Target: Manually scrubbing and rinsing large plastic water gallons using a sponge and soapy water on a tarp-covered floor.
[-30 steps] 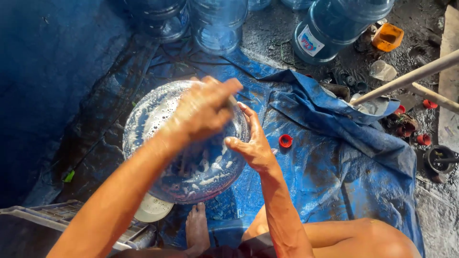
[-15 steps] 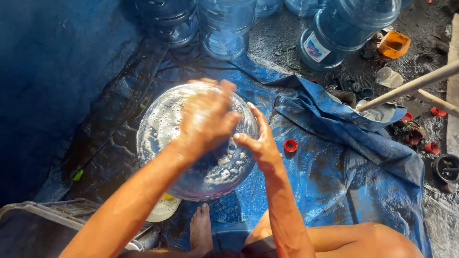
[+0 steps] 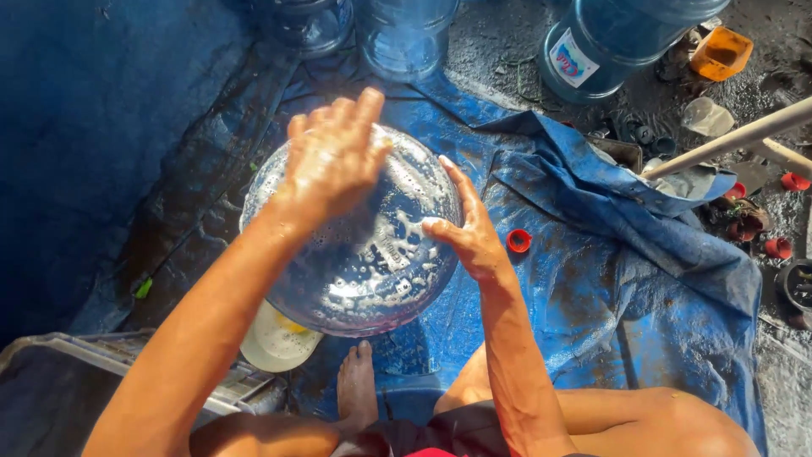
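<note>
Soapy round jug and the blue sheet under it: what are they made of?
Jug: looks like clear, glossy plastic; you can see through it, and suds bead on its surface. Blue sheet: apparently a plastic tarp, wet and crinkled, with sharp folds and sheen.

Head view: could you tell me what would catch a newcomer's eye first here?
A big clear soapy water jug fills the centre, on a blue tarp. The left hand lies flat on its top; the right hand presses its side. A small red cap lies just right of it.

White label (image 3: 573, 57), blue jug (image 3: 626, 38), top rt.
</note>
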